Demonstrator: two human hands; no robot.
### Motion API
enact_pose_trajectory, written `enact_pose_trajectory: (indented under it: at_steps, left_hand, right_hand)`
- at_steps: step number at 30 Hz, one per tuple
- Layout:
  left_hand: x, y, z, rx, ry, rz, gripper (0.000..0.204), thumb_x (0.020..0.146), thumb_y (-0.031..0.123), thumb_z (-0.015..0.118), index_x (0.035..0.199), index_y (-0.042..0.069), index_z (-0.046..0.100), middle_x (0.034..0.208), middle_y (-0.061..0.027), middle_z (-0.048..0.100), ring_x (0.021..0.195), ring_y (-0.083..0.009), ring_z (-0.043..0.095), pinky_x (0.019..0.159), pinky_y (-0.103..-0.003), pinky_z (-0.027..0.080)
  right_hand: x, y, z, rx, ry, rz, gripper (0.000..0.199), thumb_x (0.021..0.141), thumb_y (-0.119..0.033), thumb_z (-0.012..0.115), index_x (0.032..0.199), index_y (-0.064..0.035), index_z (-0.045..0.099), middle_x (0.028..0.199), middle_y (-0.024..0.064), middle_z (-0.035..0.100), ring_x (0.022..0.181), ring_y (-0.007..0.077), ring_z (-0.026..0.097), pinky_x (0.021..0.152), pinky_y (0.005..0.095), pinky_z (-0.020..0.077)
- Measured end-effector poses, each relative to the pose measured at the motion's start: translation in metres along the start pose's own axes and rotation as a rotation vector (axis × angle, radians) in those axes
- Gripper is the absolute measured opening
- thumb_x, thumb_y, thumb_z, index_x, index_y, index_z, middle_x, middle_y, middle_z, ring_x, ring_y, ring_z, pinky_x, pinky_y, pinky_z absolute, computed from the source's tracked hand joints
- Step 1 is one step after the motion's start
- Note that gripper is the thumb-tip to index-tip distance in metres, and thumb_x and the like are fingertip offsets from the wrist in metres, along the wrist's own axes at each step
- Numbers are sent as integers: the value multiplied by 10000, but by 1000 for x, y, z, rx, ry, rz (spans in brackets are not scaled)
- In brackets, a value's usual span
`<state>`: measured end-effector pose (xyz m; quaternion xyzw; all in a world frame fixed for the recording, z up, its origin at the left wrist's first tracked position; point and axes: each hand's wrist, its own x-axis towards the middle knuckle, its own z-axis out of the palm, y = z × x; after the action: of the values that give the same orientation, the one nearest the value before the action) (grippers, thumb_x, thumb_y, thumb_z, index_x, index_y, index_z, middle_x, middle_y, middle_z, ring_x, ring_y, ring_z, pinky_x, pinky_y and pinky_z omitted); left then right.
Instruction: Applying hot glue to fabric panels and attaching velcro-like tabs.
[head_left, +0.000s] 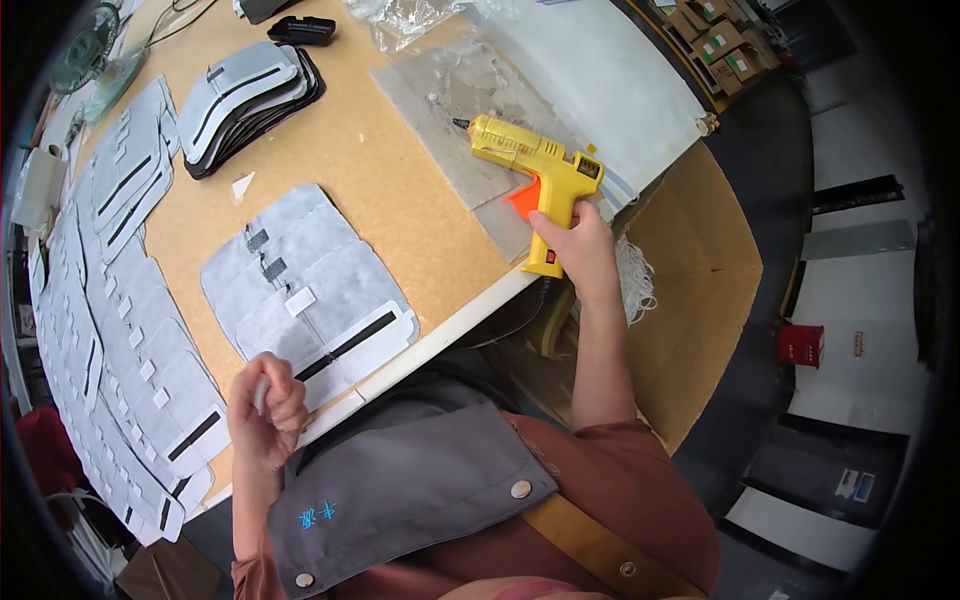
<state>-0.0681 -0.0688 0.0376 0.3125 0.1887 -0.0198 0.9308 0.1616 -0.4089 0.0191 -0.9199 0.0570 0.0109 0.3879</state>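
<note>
while yellow glue gun (532,165) is stood over grey mat (455,130) on table (400,190), its handle is wrapped by right hand (572,248), fingers (548,232) closed round grip just below orange trigger, nozzle pointed away to left. small white strip (262,392) is pinched in curled left hand (265,408), held near table edge. grey fabric pieces (300,285) are laid between hands; further stacks (245,100) seen beyond.
</note>
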Motion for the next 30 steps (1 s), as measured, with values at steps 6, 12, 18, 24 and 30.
enact_pose_trajectory:
  at_steps: [6, 12, 18, 24, 30]
  left_hand:
    - [-12, -12, 16, 77, 53, -241, 262, 1027, 233, 511, 927, -2, 571, 768, -28, 515, 552, -65, 457, 416, -169, 399]
    - [-15, -14, 34, 180, 104, -259, 238, 1030, 149, 534, 1163, -24, 629, 828, -41, 580, 559, -66, 447, 440, -172, 390]
    - [7, -19, 68, 462, -96, -280, 291, 1048, 243, 520, 1060, -6, 671, 763, 20, 515, 558, -49, 360, 471, -200, 269]
    - [43, -36, 121, 878, -271, -95, 462, 896, 486, 712, 968, 35, 645, 657, 59, 430, 531, -40, 321, 489, -233, 234]
    - [78, -71, 144, 1515, -453, 485, 478, 765, 442, 845, 932, 34, 659, 642, -43, 543, 586, -122, 534, 557, -310, 436]
  right_hand:
    - [-13, 0, 4, 821, -190, 160, 373, 866, -88, 707, 1185, 5, 539, 948, 77, 648, 697, 153, 680, 578, 286, 568]
    - [-38, 2, 13, 1068, -81, -224, 421, 867, -9, 691, 1227, -17, 471, 946, 79, 642, 747, 153, 673, 702, 304, 579]
    - [-60, -18, 19, 1241, -221, -304, 423, 885, 8, 640, 1264, -58, 465, 998, 78, 623, 794, 168, 639, 731, 325, 545]
    - [-79, -39, 16, 1566, -542, -196, 353, 938, -131, 685, 1228, -54, 497, 938, 52, 647, 820, 135, 643, 734, 283, 527]
    - [-94, -40, 22, 1436, -485, -194, 477, 1026, -315, 569, 1376, -22, 430, 1213, 40, 547, 1085, 90, 514, 927, 262, 433]
